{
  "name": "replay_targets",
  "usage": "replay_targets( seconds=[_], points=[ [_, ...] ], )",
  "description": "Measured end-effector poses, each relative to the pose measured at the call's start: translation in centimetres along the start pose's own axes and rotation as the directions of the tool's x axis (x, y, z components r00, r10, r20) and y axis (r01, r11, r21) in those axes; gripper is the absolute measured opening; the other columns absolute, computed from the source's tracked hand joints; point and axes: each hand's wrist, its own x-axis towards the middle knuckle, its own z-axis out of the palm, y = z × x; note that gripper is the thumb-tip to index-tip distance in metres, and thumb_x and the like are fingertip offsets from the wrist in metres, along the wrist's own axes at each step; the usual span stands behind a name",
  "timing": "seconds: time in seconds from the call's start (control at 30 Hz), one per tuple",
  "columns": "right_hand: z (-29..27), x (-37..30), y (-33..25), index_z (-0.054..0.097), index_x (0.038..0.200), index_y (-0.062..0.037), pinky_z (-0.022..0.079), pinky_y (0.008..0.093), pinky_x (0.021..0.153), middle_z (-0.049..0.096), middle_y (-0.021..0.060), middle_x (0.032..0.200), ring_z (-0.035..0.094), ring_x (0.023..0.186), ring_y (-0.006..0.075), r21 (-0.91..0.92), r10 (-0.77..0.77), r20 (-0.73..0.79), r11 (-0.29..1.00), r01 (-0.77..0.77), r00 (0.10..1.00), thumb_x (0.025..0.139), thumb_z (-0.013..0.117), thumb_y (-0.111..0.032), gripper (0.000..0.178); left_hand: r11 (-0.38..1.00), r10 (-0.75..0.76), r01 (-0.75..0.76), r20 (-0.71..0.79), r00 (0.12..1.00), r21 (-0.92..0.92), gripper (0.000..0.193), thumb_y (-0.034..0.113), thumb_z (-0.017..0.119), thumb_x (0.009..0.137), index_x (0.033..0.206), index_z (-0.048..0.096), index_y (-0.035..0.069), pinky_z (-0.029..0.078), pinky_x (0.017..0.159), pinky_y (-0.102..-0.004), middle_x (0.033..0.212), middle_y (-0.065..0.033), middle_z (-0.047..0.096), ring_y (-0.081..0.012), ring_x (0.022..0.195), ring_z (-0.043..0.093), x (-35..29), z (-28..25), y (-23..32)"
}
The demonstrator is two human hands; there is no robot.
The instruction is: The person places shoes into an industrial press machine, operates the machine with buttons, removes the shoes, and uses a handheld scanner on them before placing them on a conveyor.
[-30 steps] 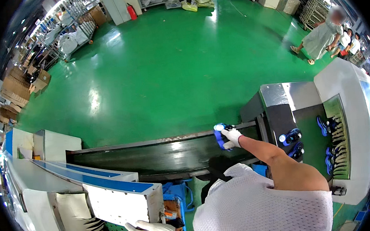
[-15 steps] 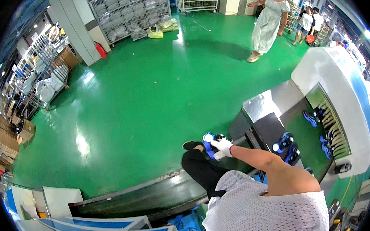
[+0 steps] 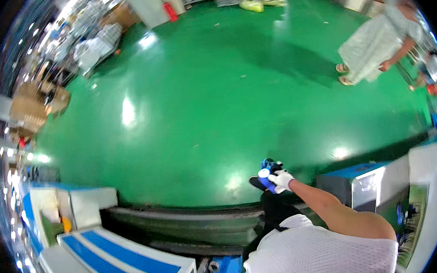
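Observation:
My right hand (image 3: 282, 181), in a white glove, closes on a blue-and-black shoe (image 3: 267, 183) with a round white piece near its top. Motion blur hides the shoe's finer detail. It is held out over my leg (image 3: 273, 211) and dark footwear (image 3: 256, 183), close to the edge of the long dark conveyor trough. My left hand is not in view.
A long dark conveyor trough (image 3: 224, 223) passes beside me. White-and-blue machine covers (image 3: 120, 260) stand at lower left, and another machine (image 3: 373, 179) at right. A person in a light dress (image 3: 374, 44) stands at far right. Boxes (image 3: 31, 106) line the left.
The view has swung right, shifting the surroundings. My right hand still holds the shoe. The machine carrying several shoes has moved toward the lower right edge, and the person in the dress has turned.

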Motion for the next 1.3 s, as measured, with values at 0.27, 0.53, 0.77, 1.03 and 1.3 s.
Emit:
replay_targets(
  seconds=[0.27, 0.53, 0.77, 1.03, 1.3],
  points=[
    [-5.2, 2.6, -0.8, 0.06, 0.136, -0.005, 0.056, 0.0525, 0.094, 0.066, 0.0185, 0.13, 0.068, 0.111, 0.0372, 0.137, 0.094, 0.077, 0.985, -0.104, 0.993, 0.087, 0.069, -0.052, 0.068, 0.923, -0.358, 0.38, -0.226, 0.906, 0.064, 0.058, 0.045, 0.057, 0.102, 0.141, 0.057, 0.002, 0.043, 0.111, -0.0464, 0.144, -0.0207, 0.056, -0.0366, 0.133, 0.052, 0.3, -6.7, -7.1],
    [-6.5, 5.8, -5.3, 0.06, 0.118, -0.0148, 0.057, 0.0651, 0.079, 0.068, 0.014, 0.109, 0.068, 0.098, 0.0373, 0.039, 0.41, 0.207, 0.904, -0.427, 0.888, 0.092, 0.067, -0.033, 0.033, 0.747, -0.598, 0.664, -0.46, 0.657, -0.023, 0.055, 0.043, 0.06, 0.101, 0.134, 0.06, 0.0, 0.046, 0.104, -0.0443, 0.135, -0.0212, 0.061, -0.035, 0.123, 0.057, -4.5, -12.8, -14.0],
    [-1.7, 12.0, -18.2, 0.053, 0.123, -0.0193, 0.06, 0.0631, 0.068, 0.064, 0.0145, 0.11, 0.068, 0.095, 0.0375, 0.051, 0.299, 0.147, 0.95, -0.309, 0.943, 0.092, 0.065, -0.024, 0.034, 0.702, -0.319, 0.622, -0.628, 0.71, 0.346, 0.055, 0.043, 0.063, 0.098, 0.124, 0.065, -0.006, 0.053, 0.093, -0.0418, 0.12, -0.0244, 0.069, -0.035, 0.106, 0.066, -7.6, -12.6, -12.9],
    [15.4, 23.3, -43.2, 0.053, 0.126, -0.0161, 0.055, 0.072, 0.083, 0.066, 0.0157, 0.115, 0.068, 0.104, 0.0401, -0.265, 0.312, 0.227, 0.931, -0.25, 0.922, 0.09, 0.07, -0.029, 0.042, 0.08, -0.792, 0.99, -0.596, 0.132, 0.113, 0.075, 0.063, 0.049, 0.099, 0.124, 0.068, -0.005, 0.051, 0.099, -0.0464, 0.123, -0.0291, 0.068, -0.0409, 0.115, 0.066, -3.4, -10.2, -1.9],
    [47.4, 19.0, -76.3, 0.068, 0.115, -0.006, 0.051, 0.0486, 0.098, 0.067, 0.0255, 0.122, 0.065, 0.112, 0.0433, -0.447, -0.435, 0.762, 0.183, 0.876, 0.48, 0.091, 0.057, -0.051, 0.052, 0.581, -0.048, 0.669, -0.801, 0.597, 0.464, 0.064, 0.053, 0.068, 0.094, 0.129, 0.063, -0.001, 0.051, 0.099, -0.0447, 0.123, -0.0253, 0.067, -0.037, 0.114, 0.065, -20.2, -5.3, -6.8]
  ],
)
